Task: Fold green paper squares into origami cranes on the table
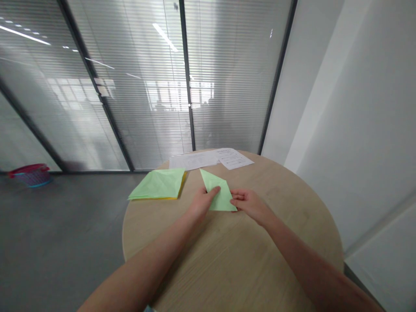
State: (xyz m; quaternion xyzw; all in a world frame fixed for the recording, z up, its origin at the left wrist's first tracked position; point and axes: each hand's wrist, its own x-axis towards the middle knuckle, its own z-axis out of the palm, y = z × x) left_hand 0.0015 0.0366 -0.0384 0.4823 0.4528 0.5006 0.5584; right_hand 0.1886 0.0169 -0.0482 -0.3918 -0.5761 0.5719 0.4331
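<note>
A folded sheet of light green paper is between my two hands, over the middle of the round table. My left hand grips its left side, thumb on top and the other fingers hidden beneath. At the lower right corner, my right hand pinches the paper's edge between thumb and fingers. The paper has a pointed top left corner and slanted edges. To the left lies a stack of green paper with yellow sheets showing under it.
White printed sheets lie at the table's far edge. The round wooden table stands near a white wall on the right and a glass partition with blinds behind. A red and blue basket sits on the grey floor at far left.
</note>
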